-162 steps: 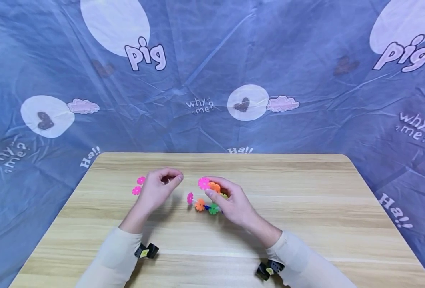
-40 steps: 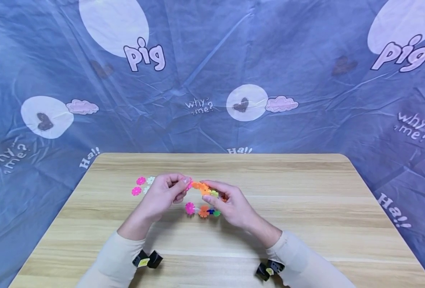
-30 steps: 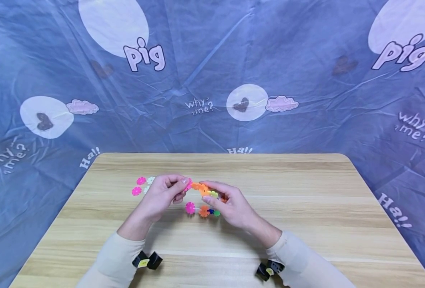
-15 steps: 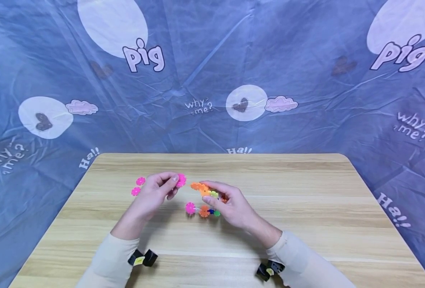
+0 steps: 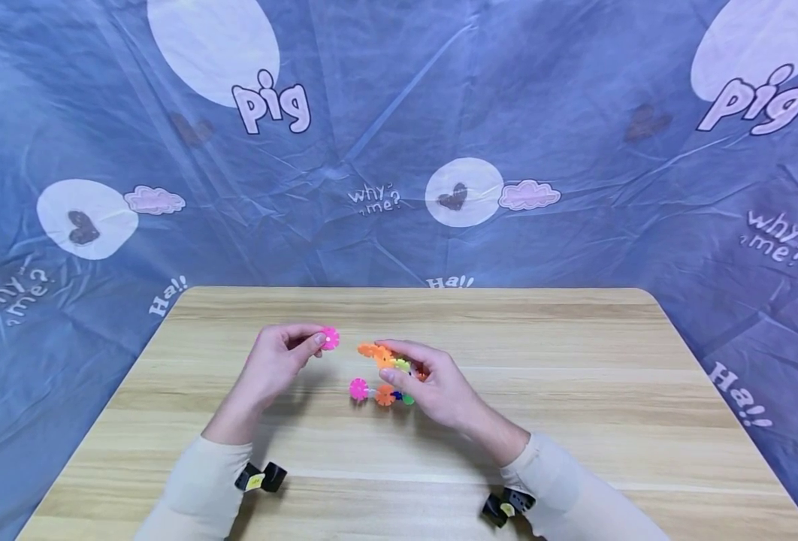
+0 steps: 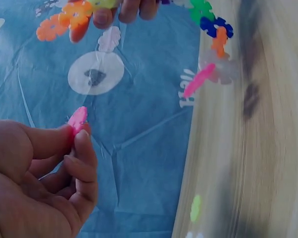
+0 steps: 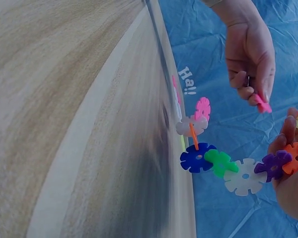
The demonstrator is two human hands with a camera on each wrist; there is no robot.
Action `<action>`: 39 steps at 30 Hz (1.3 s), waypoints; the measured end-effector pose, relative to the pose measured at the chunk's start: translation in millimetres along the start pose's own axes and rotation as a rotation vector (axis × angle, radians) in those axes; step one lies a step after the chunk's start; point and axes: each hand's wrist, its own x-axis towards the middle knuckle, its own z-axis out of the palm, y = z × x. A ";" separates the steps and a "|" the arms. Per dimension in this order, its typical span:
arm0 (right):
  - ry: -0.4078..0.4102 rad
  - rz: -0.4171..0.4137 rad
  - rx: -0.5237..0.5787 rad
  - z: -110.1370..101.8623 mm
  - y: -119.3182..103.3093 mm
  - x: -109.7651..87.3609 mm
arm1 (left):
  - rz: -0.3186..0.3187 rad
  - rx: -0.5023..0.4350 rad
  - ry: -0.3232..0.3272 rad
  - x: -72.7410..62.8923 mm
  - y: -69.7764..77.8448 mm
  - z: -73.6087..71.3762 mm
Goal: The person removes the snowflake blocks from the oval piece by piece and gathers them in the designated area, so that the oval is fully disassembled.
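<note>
My left hand [image 5: 270, 364] pinches a pink flower-shaped interlocking disc [image 5: 331, 338] between thumb and forefinger. The disc is held above the table, apart from the chain. In my right hand [image 5: 442, 387] is a curved chain of such discs, gripped near its middle, its orange discs [image 5: 382, 356] reaching out past the fingertips. The lower arm of the chain ends in another pink disc [image 5: 358, 389]. The right wrist view shows its blue disc [image 7: 197, 157], green disc [image 7: 221, 163], clear disc [image 7: 246, 177] and purple disc [image 7: 273, 165] joined in a row. My right fingers hide part of the chain.
A wooden table [image 5: 575, 361] lies beneath both hands, with a patterned blue cloth [image 5: 345, 248] behind its far edge. On the tabletop in the left wrist view lies a yellow-green disc [image 6: 195, 208]. Each sleeve carries a black wrist camera [image 5: 261, 477].
My left hand has drawn the pink disc leftward, away from the chain's orange end, where it was a second ago. Loose pink discs are now covered by that hand. My right hand has stayed put.
</note>
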 end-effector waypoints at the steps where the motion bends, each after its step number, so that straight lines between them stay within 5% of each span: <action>1: -0.002 0.001 0.001 0.0 0.0 -0.1 | -0.006 0.012 0.000 1.0 -1.5 -0.7; 27: -0.017 -0.017 0.009 -0.6 -0.7 -1.7 | -0.180 0.236 0.009 38.5 -38.9 -0.8; 39: -0.013 -0.025 -0.014 -1.1 0.8 -2.3 | -0.212 0.199 -0.023 48.1 -50.8 2.2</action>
